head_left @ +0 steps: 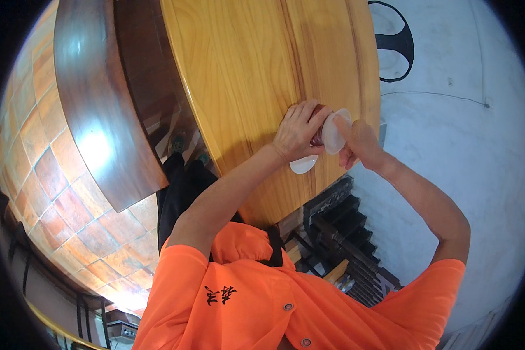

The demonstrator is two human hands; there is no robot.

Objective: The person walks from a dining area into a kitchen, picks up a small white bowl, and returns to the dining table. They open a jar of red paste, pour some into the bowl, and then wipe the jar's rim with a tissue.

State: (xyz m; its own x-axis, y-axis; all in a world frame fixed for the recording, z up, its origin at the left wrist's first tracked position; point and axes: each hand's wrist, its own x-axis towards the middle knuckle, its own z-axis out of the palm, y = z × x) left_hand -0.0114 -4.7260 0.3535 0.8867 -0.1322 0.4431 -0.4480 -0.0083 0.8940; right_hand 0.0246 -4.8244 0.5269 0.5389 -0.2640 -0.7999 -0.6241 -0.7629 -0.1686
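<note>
1. Container (316,131): small and dark reddish, mostly hidden by fingers; held just above the near edge of the wooden surface (256,64), between the two hands. Exact kind cannot be told.
2. Lid (334,133): translucent plastic, round, tilted on edge against the container's right side. Whether seated on the mouth or just clear of it cannot be told.
3. Left hand (296,131): grip closed round the container body, fingers curled over the top, thumb side toward the person. Container sits inside this grip.
4. Right hand (360,142): grip pinched on the lid, fingertips at its rim, wrist bent in from the right. Lid lies at the fingertips, not deep in the palm.
5. White disc (304,165): a second lid or a saucer, lying flat on the surface directly under the left hand, apart from both grips.
6. Judgement: step in hand is working the lid at the container mouth, one hand bracing and the other turning or pulling. Next move calls for the left grip to hold steady and the container upright while the right hand works the rim evenly.
7. Surroundings: dark curved bench (99,116) to the left over the tiled floor (58,204); orange shirt (262,297) below.
</note>
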